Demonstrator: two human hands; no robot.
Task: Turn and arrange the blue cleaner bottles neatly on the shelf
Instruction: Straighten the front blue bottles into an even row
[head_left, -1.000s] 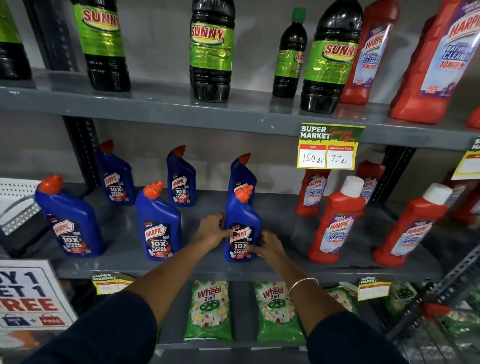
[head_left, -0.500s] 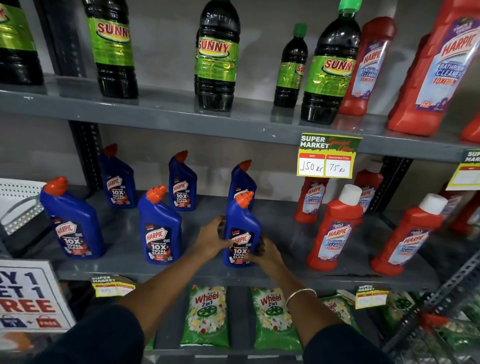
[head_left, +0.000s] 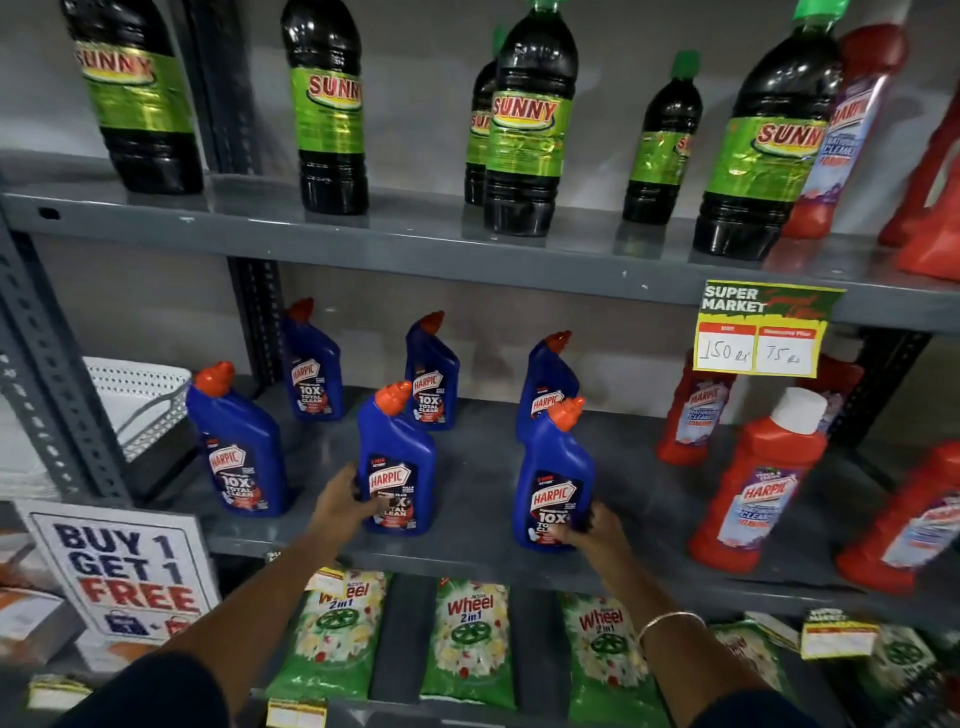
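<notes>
Here both arms reach forward and up from the bottom of the view onto the grey middle shelf (head_left: 483, 467), dark sleeves pushed back to the elbows. The left hand (head_left: 340, 506) is cupped against the lower left side of the front middle blue bottle (head_left: 397, 462), its fingers (head_left: 371, 506) curled onto the label face and closed on the bottle. The right hand (head_left: 592, 530), with a thin bangle (head_left: 667, 621) on its wrist, grips the base of the front right blue bottle (head_left: 553, 478) from the right, fingers wrapped round the lower corner and clamped on it.

Both held bottles stand upright near the shelf's front edge, labels facing out, orange caps angled to the right. A third front blue bottle (head_left: 236, 441) stands apart to the left, untouched. Behind them, three more blue bottles (head_left: 431, 376) stand in a back row, the right one partly hidden by the bottle in the right hand. Red cleaner bottles (head_left: 758, 483) occupy the shelf's right part, well apart from the blue ones. Dark bottles with green labels (head_left: 530, 119) stand on the shelf above, and green detergent packs (head_left: 470, 644) lie on the one below.
</notes>
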